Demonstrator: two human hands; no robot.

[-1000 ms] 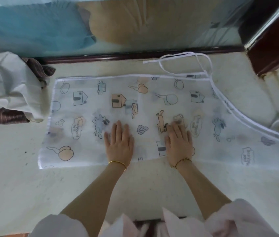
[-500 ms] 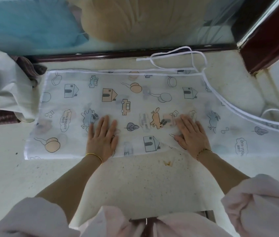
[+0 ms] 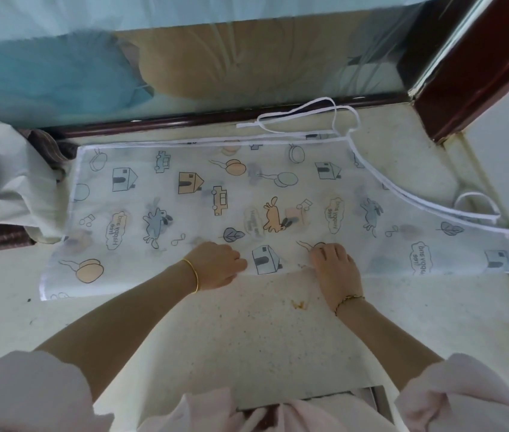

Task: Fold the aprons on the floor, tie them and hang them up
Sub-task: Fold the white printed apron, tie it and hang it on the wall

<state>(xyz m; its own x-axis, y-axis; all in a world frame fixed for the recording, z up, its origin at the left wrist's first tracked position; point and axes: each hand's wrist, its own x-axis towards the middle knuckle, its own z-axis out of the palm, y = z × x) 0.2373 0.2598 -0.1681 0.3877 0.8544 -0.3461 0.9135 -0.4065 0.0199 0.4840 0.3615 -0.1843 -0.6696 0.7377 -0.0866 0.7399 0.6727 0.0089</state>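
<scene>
The apron (image 3: 247, 198) looks like thin, semi-sheer cloth with a smooth, slightly slick finish. It's edged in white woven tape, same stuff as the ties (image 3: 335, 112). The floor (image 3: 247, 338) is matt speckled stone, kinda gritty. The frame (image 3: 480, 73) is dark red wood, properly glossy. The crumpled white cloth (image 3: 4, 182) looks matt. The bangle (image 3: 195, 277) is shiny gold-coloured metal, and the sleeves (image 3: 29, 391) look soft and fuzzy.

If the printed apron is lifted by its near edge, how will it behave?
Probably floppy: the apron lies flat and thin, with prints showing through from underneath. Likely light, since it is so sheer. Its loose white ties would probably dangle and trail.
</scene>
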